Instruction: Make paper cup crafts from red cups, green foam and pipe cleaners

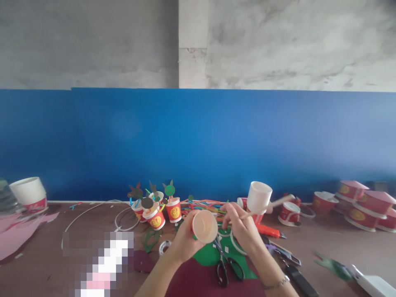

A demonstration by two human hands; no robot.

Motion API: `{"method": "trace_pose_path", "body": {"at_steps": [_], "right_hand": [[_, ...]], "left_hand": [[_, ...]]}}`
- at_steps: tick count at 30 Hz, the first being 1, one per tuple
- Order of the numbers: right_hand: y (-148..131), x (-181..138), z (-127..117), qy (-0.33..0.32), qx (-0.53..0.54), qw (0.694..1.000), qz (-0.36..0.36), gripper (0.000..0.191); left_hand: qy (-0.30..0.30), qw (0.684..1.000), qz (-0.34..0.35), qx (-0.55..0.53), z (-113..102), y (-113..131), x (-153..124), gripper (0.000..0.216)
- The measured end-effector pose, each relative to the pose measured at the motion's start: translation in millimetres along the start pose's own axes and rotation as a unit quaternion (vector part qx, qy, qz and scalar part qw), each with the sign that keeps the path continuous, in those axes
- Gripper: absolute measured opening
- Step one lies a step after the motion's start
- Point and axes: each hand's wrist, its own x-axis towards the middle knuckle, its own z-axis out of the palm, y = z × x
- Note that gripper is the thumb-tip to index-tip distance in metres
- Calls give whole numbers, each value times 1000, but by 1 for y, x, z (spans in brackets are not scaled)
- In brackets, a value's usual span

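Note:
My left hand [186, 235] is wrapped round a paper cup [204, 227], whose open mouth faces me. To its right, my right hand [239, 227] is closed with the fingers bent. A thin pale stick [250, 214] passes through its grip; I cannot make out what kind of stick it is. The fingertips are near the cup's rim but apart from it. Below both hands lie black-handled scissors [222, 264] on green sheet material [207, 256] and a dark red sheet [192, 282].
Decorated red cups [174, 210] with animal-face cutouts stand behind on the left. Behind my hands lie colourful sticks [206, 205]. White stacked cups [259, 196], an orange utility knife [268, 231] and a roll of tape [165, 247] surround the work area. More red cups [365, 214] sit right.

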Motion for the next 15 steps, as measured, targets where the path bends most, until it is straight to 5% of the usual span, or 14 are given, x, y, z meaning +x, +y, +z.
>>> {"method": "trace_pose_path", "body": {"at_steps": [6,10,15], "right_hand": [[-11,-9,-10,38,119,992,-22,34],[-16,-11,-3,-19,150,989,11,40],[-22,-12,-5,27,189,982,13,50]], "left_hand": [[16,1000,6,-3,5,-11,-3,55],[-4,1000,-20,-23,10,-14,-5,61],[-25,998,-31,-52,12,-14,-5,62]]}}
